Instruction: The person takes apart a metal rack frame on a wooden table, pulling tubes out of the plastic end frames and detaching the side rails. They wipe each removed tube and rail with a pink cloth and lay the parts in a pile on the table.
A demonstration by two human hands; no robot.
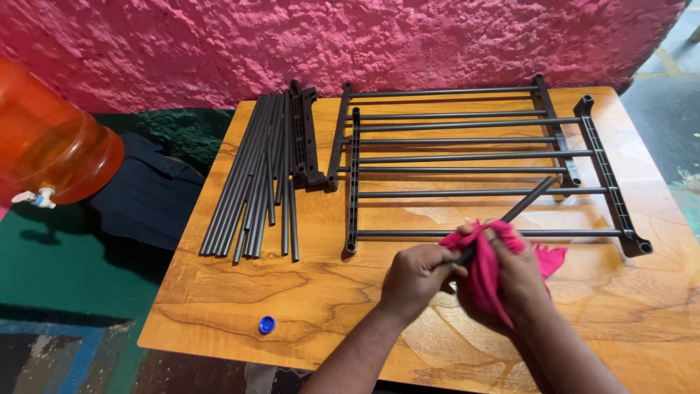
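Head view, looking down on a wood-grain counter (219,306). Low and right of centre, the left hand (417,276) is clenched around the near end of a thin dark rod (521,206), which runs up and to the right from the hands until its far tip lies over the front bars of the assembled racks. The right hand (514,281) is closed on a bright pink cloth (485,266) bunched around the same rod, just beside the left hand.

The rod looks like a slender, rigid tube, smooth and probably light. Being long for its thickness, it would likely swing at the free end, so a hold near one end, as here, wants a second support further along. The smooth surface may slip in bare fingers; the soft, limp cloth adds friction and moulds to the round shaft.

In the upper left of the counter lies a bundle of loose rods (255,175), straight, matt and dark, fanned slightly at their near ends. Beside them rest two moulded side brackets (305,138). Two ladder-like racks (467,157), parallel rods set into end rails, overlap across the upper right. A small blue bottle cap (267,325) sits near the front edge. At far left stands a translucent orange water jar (51,149) with a white tap; behind, a rough pink plastered wall (364,36).
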